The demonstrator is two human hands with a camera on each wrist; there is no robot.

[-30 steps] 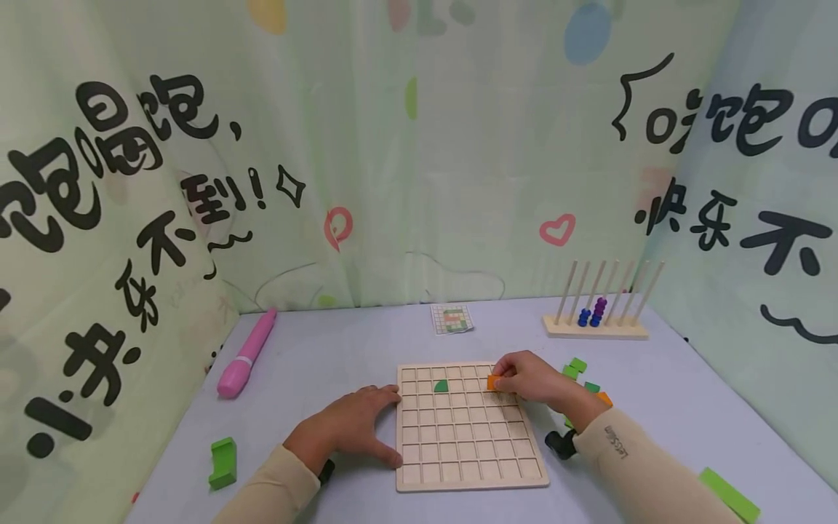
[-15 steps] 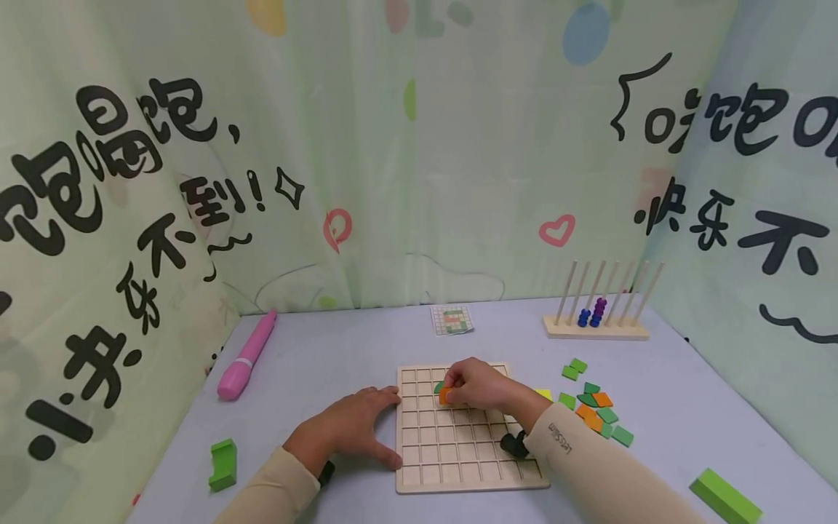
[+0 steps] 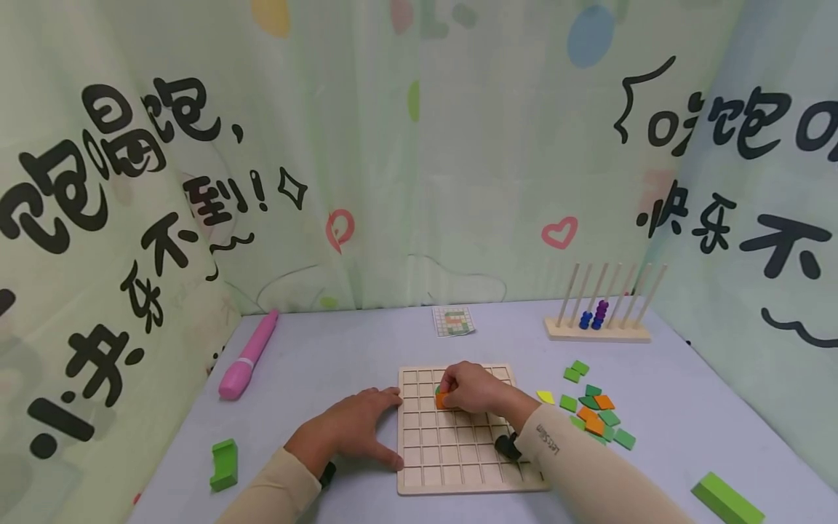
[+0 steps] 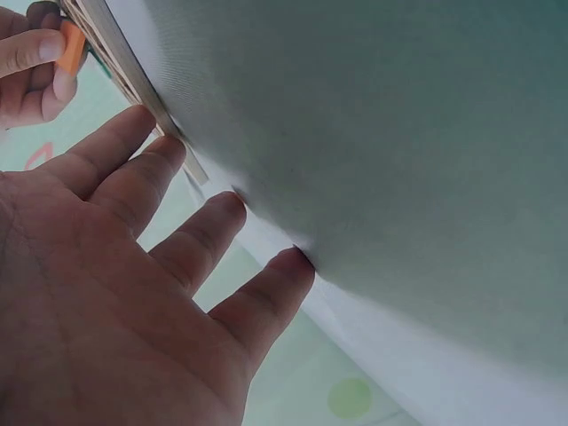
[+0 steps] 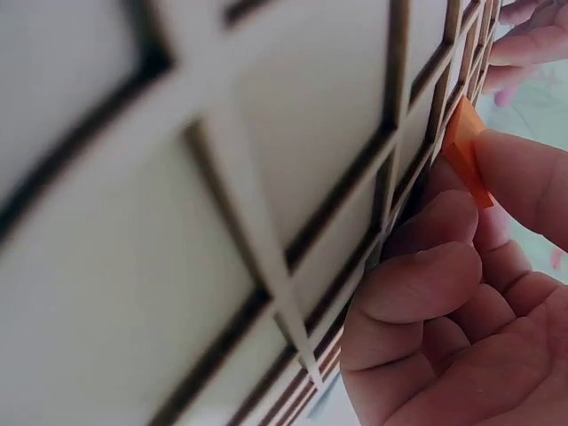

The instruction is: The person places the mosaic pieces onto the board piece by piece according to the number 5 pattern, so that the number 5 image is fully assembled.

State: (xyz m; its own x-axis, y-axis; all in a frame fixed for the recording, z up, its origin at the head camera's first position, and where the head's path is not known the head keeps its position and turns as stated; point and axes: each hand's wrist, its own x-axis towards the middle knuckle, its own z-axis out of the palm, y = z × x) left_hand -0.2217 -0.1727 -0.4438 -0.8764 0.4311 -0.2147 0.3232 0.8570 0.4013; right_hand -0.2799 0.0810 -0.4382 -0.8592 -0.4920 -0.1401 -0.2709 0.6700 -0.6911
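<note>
A wooden grid board [image 3: 452, 477] lies flat on the table. My right hand [image 3: 474, 387] is over its upper part and pinches a small orange tile [image 5: 465, 151] between thumb and fingers. In the right wrist view, the tile stands tilted against the grid's ridges. A sliver of a green piece [image 3: 437, 390] shows just behind the orange tile, mostly covered. At the board's left edge rests my left hand [image 3: 356, 423], fingers spread and thumb apart. The left wrist view shows its fingertips [image 4: 169, 151] at the board's side, others against the table.
Loose green, orange and yellow tiles [image 3: 609, 418] lie right of the board. A pattern card [image 3: 453, 321] and a peg abacus [image 3: 597, 332] stand farther back. A pink stick-like object [image 3: 245, 364] and a green block [image 3: 225, 463] are left; another green block [image 3: 728, 498] is right.
My right hand has moved left across the board with the orange tile, from the upper right to beside the green piece, then barely shifted. My left hand has stayed at the board's edge.
</note>
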